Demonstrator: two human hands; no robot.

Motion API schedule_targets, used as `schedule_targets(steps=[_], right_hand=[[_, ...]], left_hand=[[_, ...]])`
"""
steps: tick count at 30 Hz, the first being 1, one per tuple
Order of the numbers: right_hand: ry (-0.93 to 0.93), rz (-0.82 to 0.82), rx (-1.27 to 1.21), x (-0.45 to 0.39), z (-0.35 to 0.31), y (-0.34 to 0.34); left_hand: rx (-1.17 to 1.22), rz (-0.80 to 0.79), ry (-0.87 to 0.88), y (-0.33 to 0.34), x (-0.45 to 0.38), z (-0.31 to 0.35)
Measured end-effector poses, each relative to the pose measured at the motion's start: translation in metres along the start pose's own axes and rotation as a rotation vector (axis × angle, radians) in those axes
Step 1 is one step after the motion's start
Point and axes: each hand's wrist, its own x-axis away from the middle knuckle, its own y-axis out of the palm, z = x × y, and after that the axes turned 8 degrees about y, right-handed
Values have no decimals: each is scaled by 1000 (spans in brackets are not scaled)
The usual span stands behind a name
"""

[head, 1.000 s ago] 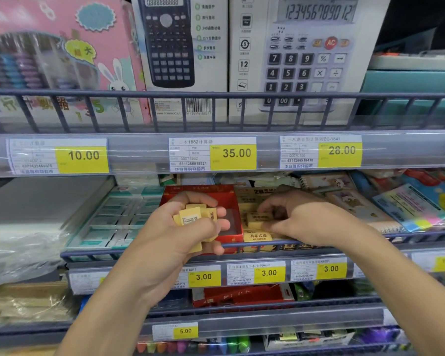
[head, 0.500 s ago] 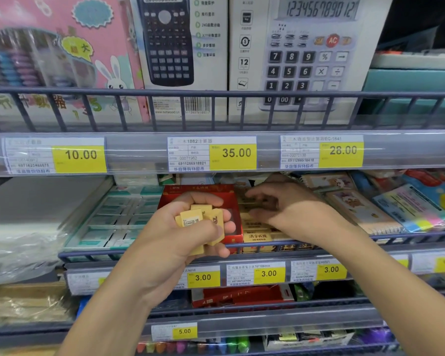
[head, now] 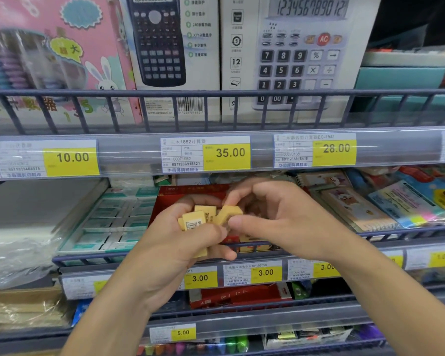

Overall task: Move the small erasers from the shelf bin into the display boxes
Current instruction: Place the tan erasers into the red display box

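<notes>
Yellow erasers [head: 199, 219] bunched in left hand [head: 175, 242]; right hand [head: 275, 219] pinches one [head: 228, 213]; red box [head: 190, 199] awaits filling, task midway

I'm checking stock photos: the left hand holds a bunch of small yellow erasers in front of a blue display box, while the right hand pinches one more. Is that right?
Not quite: the display box is red, not blue, as the head view shows. The rest holds: the left hand grips a bunch of small yellow erasers in front of it, and the right hand pinches one more eraser.
</notes>
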Motion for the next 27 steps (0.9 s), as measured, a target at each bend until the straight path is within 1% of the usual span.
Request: schedule_targets(steps=[3,5,7,9,10,14,18,21,27], right_hand=[[7,15,-173,0,1,-9],[24,24,-238,0,2,-15],[58,-12,-269,2,3,-21],[101,-37,-198,5,4,-27],[128,-23,-144,6,5,-30],[242,104,22,10,6,-42],[337,149,211,11,8,-60],[449,117,299,12,10,-71],[575,-5,471,8,12,-75]], left_hand=[[3,31,-1,-4,-1,1],[12,65,-1,-6,-1,2],[-5,91,-3,-7,-2,3],[-21,102,-3,-6,-2,4],[-26,102,-3,-5,-3,4],[-45,90,-10,0,-4,6],[-41,83,-4,-1,-5,3],[-31,83,-12,-1,-5,1],[-17,94,-23,1,-6,0]])
